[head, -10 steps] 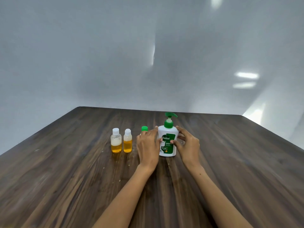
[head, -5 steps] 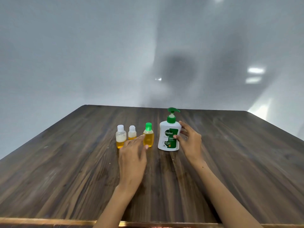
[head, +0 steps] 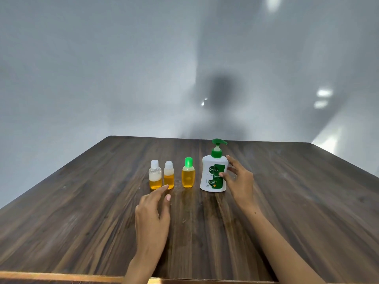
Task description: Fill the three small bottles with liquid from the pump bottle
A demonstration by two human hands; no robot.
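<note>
Dettol pump bottle [head: 214, 173] stood upright on the desk [head: 287, 201], right of centre, green pump head up. Right hand [head: 239, 181] was against its right side, fingers loosely spread, thumb and fingertips touching the label; firm hold or not, hard to tell. Left of it, three small bottles in a row: green-capped bottle [head: 188, 175] nearly full of amber liquid, then two clear-capped ones [head: 169, 175] [head: 155, 175] roughly half full with foam on top. All three capped. Left hand [head: 152, 212] hovered near the desk just in front of the clear-capped pair, fingers relaxed and extended, holding nothing. Judged: filling looked done or nearly so, tidy-up stage. If topping up, next move would need a cap off and the nozzle lined over the narrow neck
</note>
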